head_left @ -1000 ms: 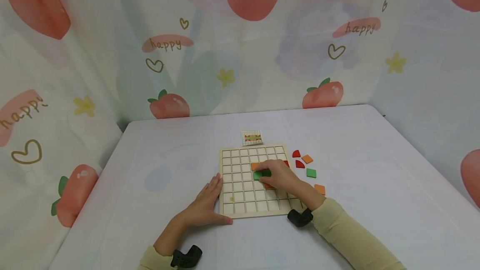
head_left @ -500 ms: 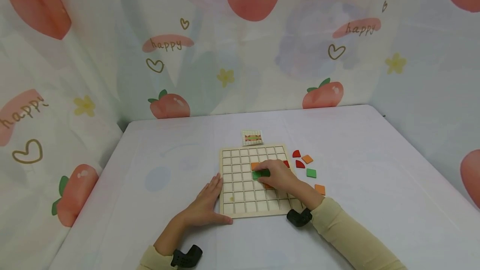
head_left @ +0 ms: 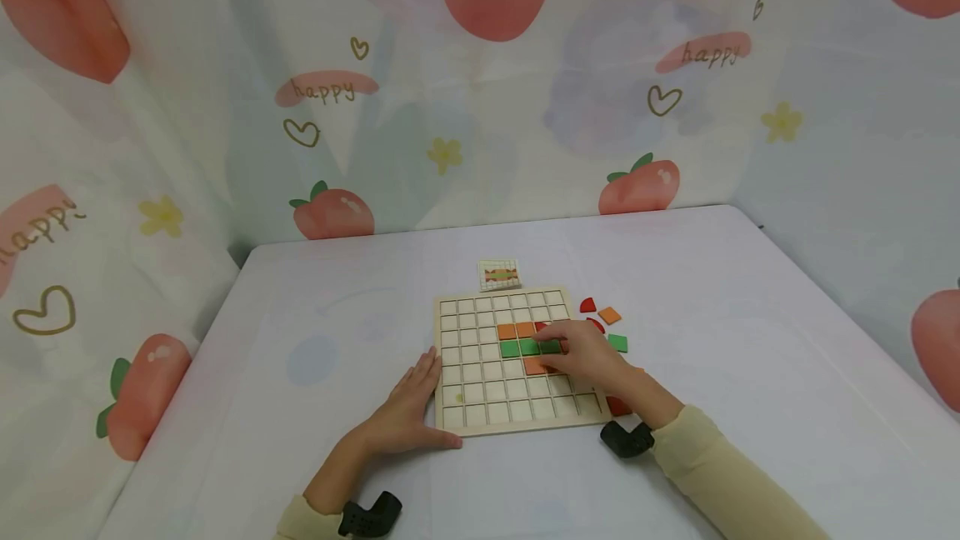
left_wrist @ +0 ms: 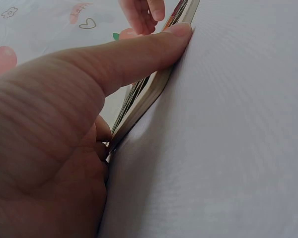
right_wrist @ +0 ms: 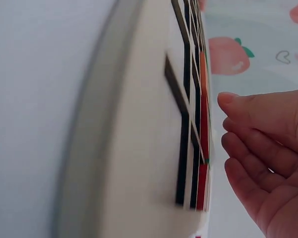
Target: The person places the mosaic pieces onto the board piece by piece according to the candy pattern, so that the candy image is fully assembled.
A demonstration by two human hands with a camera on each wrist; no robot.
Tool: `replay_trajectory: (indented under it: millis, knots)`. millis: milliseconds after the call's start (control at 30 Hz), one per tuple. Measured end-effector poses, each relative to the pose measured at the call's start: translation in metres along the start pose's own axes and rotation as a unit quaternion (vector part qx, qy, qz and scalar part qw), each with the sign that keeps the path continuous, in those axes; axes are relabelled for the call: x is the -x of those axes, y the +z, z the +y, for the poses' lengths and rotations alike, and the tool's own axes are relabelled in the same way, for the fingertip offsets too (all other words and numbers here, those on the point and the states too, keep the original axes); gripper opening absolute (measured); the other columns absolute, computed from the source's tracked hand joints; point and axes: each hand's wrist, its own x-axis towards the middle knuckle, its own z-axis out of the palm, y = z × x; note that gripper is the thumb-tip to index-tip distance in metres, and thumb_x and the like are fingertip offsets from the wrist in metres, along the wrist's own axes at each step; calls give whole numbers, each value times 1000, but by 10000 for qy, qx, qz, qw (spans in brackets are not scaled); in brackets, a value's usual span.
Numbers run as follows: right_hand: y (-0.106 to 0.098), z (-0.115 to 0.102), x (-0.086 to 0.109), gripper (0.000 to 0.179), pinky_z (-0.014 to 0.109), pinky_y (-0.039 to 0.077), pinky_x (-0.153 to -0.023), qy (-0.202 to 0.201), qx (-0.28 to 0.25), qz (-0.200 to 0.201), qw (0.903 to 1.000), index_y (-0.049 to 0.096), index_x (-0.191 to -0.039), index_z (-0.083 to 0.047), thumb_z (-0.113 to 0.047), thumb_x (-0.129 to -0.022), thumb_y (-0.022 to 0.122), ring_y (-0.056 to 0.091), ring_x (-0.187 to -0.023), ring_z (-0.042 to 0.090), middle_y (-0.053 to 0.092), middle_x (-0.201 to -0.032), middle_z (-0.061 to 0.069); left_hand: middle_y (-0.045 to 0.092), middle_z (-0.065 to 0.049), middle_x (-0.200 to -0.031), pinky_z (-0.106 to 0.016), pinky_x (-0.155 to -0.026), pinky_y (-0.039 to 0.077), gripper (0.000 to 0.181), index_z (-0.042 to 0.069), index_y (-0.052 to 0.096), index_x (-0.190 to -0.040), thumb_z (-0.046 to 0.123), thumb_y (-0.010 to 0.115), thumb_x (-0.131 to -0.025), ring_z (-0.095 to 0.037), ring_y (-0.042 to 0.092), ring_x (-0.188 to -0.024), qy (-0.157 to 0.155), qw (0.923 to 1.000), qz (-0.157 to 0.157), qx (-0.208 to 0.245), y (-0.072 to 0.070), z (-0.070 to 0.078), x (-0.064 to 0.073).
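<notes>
A square wooden grid board lies on the table. On it, several green square tiles make a row, with orange tiles above and another orange tile below; part of a red piece shows beside my fingers. My left hand rests against the board's left and near edges, fingers straight and thumb along the near rim. Over the tiles hovers my right hand, thumb and fingers loosely bent and apart, nothing visible between them in the right wrist view. It hides the tiles at the right.
Right of the board lie loose pieces: a red quarter-round, an orange square, a green square and a red piece near the wrist. A small pattern card sits behind the board.
The right hand slid a green tile left against the row, then let go and shifted right, uncovering more green and orange tiles. The left hand keeps its place; the head view has turned slightly.
</notes>
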Motion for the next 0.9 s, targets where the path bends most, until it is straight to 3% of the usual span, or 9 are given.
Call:
replay_trajectory:
  millis: [200,467,600,900]
  knots:
    - [-9,4,8,27,40,49,-80,117,63,22,9999,69,-105,-4,-9,-79,73,56,-101,27,65,-103,8,-1,-11,-153,-42,-109,6,119,0,8,-146,58,73,-66,-21,-2,-138,3,10000,33,63,-1,0,2]
    - [-24,10,27,29,46,47,-84,546,-294,135,9980,68,-106,-1,-8,-78,73,57,-100,31,67,-99,7,-2,-11,-153,-44,-109,5,119,0,7,-146,59,72,-66,-22,-3,-138,97,9999,11,130,-1,0,1]
    - [-29,15,34,27,45,48,-82,821,-252,164,9962,69,-105,-3,-9,-79,72,56,-101,33,66,-100,7,-3,-11,-153,-43,-109,5,119,1,6,-146,60,72,-66,-22,-4,-138,112,9999,8,127,0,-1,0]
    - [-40,26,53,28,47,47,-83,985,-63,250,9948,67,-106,-2,-11,-80,71,56,-100,31,65,-103,9,-2,-10,-153,-43,-109,6,118,0,7,-146,58,73,-66,-21,-3,-138,110,9999,-3,108,3,0,-3]
